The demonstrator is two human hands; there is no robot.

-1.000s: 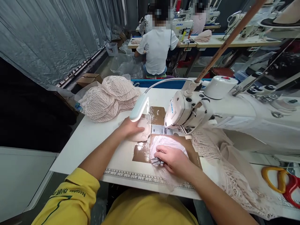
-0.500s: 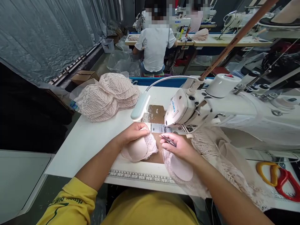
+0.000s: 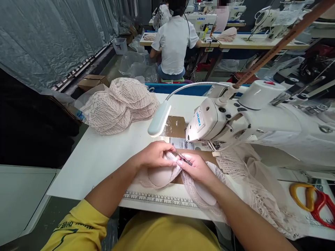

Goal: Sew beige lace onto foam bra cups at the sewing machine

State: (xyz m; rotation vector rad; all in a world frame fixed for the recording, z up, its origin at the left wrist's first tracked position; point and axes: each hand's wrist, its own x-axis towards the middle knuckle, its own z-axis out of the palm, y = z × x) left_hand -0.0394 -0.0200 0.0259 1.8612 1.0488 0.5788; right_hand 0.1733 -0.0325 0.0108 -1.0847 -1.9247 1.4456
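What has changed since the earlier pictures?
The left hand has moved right and toward the wearer, coming close to the right hand; the silver metal snips, still in the latter, now lie between both, at the pale pink lace-edged cups. The stacked beige lace pieces and red-and-yellow-handled scissors stayed put.

The left hand [image 3: 158, 155] and right hand [image 3: 195, 168], apart a second ago, have come together at the lace trim [image 3: 175, 172]. The metal snips [image 3: 185, 159], earlier away from the left hand, now point toward its fingers.
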